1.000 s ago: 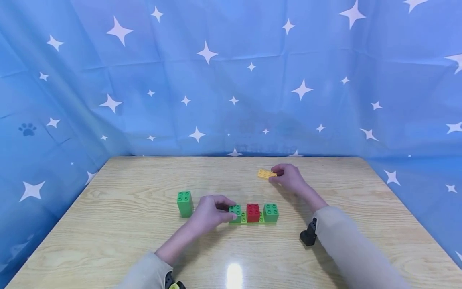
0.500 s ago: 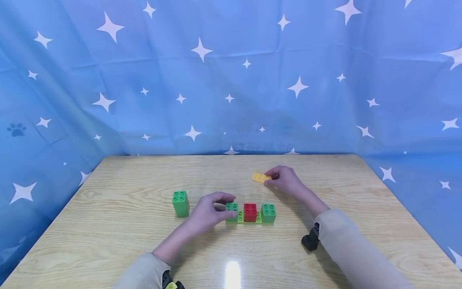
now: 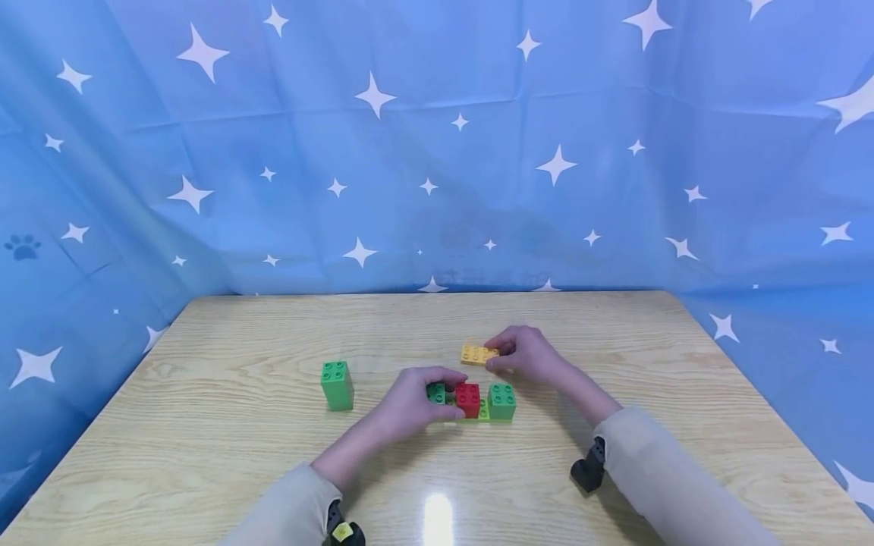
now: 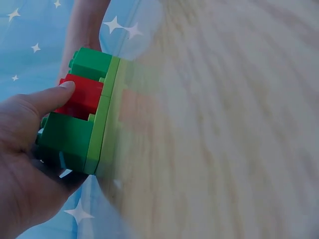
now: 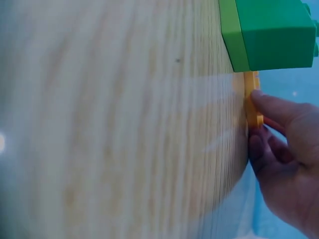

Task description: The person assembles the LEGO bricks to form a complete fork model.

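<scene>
As the right hand brings its pinched yellow brick nearer, I log the left hand grasping the red block (no longer the left green block), so both pieces lie close.

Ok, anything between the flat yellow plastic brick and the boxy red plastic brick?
Partly: in the head view, fingers of the left hand lie at the far side of the red brick, toward the yellow brick, which the right hand grips.

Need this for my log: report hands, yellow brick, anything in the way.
Left hand: thumb on red brick. Right hand: pinching yellow brick, beyond light-green base. Tall green block at left looks out of the way.
</scene>
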{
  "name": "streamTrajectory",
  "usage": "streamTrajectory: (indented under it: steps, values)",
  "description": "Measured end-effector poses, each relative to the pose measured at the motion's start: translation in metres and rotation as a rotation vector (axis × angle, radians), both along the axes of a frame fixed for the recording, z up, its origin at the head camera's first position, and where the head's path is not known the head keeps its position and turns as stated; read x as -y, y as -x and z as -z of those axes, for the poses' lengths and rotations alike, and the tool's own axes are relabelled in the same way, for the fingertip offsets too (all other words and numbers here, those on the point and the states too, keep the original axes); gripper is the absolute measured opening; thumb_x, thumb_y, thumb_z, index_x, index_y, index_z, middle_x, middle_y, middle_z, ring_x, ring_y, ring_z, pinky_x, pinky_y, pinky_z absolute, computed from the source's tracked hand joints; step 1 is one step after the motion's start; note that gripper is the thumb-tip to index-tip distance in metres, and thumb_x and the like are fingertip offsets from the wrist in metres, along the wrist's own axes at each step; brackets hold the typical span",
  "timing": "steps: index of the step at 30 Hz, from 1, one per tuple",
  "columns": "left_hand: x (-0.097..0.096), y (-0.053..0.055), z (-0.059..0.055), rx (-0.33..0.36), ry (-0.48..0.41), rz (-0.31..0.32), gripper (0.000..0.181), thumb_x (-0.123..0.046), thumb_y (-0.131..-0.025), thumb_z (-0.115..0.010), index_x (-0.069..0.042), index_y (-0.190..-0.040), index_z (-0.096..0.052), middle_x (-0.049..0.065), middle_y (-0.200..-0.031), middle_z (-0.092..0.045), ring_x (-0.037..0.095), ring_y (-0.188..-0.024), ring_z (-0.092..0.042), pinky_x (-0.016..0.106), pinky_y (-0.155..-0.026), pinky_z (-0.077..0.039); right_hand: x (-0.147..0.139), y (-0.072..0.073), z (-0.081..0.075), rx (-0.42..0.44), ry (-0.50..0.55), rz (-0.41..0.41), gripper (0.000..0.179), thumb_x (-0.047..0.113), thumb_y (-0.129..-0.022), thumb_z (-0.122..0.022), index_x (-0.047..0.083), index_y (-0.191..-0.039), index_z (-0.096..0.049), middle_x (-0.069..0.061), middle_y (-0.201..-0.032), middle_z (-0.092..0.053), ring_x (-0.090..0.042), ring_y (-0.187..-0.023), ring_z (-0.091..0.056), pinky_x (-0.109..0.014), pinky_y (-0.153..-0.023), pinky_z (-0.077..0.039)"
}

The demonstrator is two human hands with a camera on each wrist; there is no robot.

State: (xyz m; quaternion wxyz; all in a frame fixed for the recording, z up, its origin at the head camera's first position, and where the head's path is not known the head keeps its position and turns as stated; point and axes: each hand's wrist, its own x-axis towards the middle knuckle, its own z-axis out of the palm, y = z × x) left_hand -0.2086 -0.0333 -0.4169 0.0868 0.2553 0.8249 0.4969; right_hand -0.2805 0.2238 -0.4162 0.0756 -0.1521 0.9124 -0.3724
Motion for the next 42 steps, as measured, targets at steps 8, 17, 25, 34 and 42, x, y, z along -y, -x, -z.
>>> streamTrajectory:
  steps: [8, 17, 25, 34, 42]
  values:
    - [-0.001, 0.0, 0.0, -0.018, 0.028, 0.023, 0.035, -0.01, -0.089, -0.081, -0.008, -0.123, -0.073, -0.001, -0.111, -0.072, 0.014, -0.101, -0.064, 0.031, -0.086, -0.054, 0.0, -0.006, -0.001, 0.01, -0.033, -0.045, 0.034, 0.011, -0.089, -0.081, 0.003, -0.122, -0.074, -0.003, -0.095, -0.066, -0.016, -0.08, -0.06, -0.031, -0.068, -0.052]
    - [0.013, -0.003, -0.005, 0.021, -0.042, -0.063, 0.036, -0.009, -0.088, -0.081, -0.013, -0.123, -0.073, -0.002, -0.115, -0.071, 0.018, -0.108, -0.063, 0.034, -0.09, -0.055, 0.001, -0.015, -0.005, 0.011, -0.039, -0.082, 0.033, 0.003, -0.088, -0.08, 0.002, -0.12, -0.074, -0.002, -0.102, -0.068, -0.016, -0.089, -0.062, -0.032, -0.077, -0.055]
    - [0.019, -0.002, -0.011, 0.016, -0.131, -0.153, 0.036, -0.006, -0.083, -0.084, -0.01, -0.118, -0.075, 0.002, -0.112, -0.072, 0.022, -0.108, -0.063, 0.037, -0.09, -0.056, -0.003, -0.022, -0.002, 0.0, 0.012, -0.162, 0.031, -0.001, -0.085, -0.079, -0.002, -0.114, -0.072, -0.003, -0.096, -0.069, -0.016, -0.086, -0.066, -0.031, -0.076, -0.057]
    - [0.019, -0.001, -0.013, 0.021, -0.163, -0.162, 0.038, -0.006, -0.083, -0.084, -0.01, -0.119, -0.074, 0.003, -0.112, -0.072, 0.022, -0.107, -0.064, 0.038, -0.09, -0.056, 0.002, -0.032, -0.002, 0.05, 0.074, -0.202, 0.029, -0.001, -0.079, -0.083, -0.002, -0.106, -0.071, -0.003, -0.093, -0.069, -0.017, -0.084, -0.066, -0.03, -0.076, -0.057]
    - [0.016, 0.001, -0.012, 0.02, -0.173, -0.155, 0.037, -0.006, -0.083, -0.085, -0.011, -0.118, -0.074, 0.002, -0.112, -0.071, 0.022, -0.108, -0.064, 0.039, -0.093, -0.055, 0.008, -0.037, -0.001, 0.097, 0.083, -0.184, 0.033, 0.001, -0.079, -0.084, -0.001, -0.108, -0.069, -0.002, -0.094, -0.07, -0.017, -0.087, -0.068, -0.032, -0.077, -0.058]
